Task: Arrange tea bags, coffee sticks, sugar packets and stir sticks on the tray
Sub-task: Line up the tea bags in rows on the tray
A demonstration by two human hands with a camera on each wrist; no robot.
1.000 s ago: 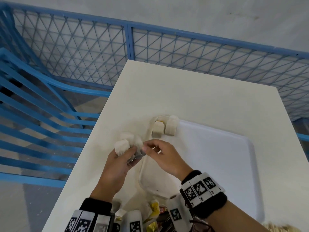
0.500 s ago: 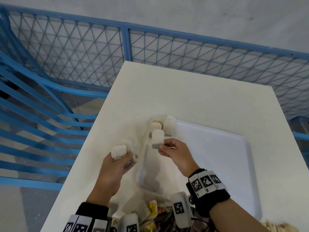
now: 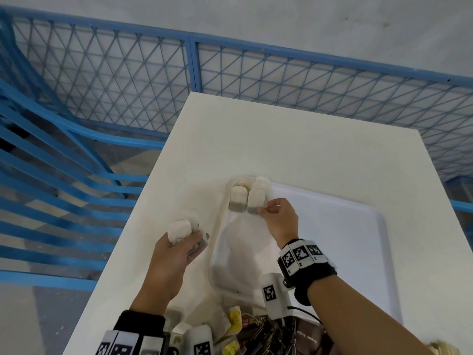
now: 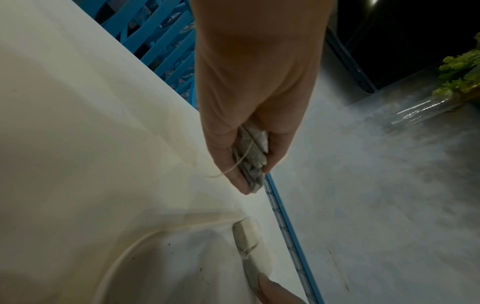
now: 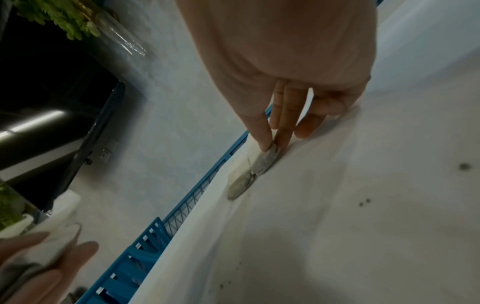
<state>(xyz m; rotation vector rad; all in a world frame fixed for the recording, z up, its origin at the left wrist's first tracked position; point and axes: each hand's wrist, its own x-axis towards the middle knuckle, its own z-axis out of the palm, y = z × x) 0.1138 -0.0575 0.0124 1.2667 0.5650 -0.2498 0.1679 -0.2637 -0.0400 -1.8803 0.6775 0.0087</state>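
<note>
A white tray [image 3: 340, 252] lies on the white table. Several tea bags [image 3: 239, 196] lie side by side in its far left corner. My right hand [image 3: 266, 210] pinches the lower end of the nearest tea bag [image 3: 256, 199] against the tray floor; in the right wrist view thumb and fingers [image 5: 283, 131] squeeze that tea bag [image 5: 265, 160]. My left hand [image 3: 189, 239] hovers left of the tray over the table and grips a small bunch of tea bags [image 3: 180, 228]. In the left wrist view the held tea bags [image 4: 253, 156] trail a loose string from the curled fingers.
At the table's near edge lies a heap of packets [image 3: 238, 326], some yellow-tagged, and dark sticks [image 3: 266, 334]. Blue mesh fencing [image 3: 189, 80] stands behind the table and blue bars [image 3: 51, 188] to its left. The table's left edge runs close beside my left hand.
My right hand took one tea bag from the left hand's bunch, carried it forward and right, and now holds it down beside the others in the tray corner. The left hand moved slightly away.
</note>
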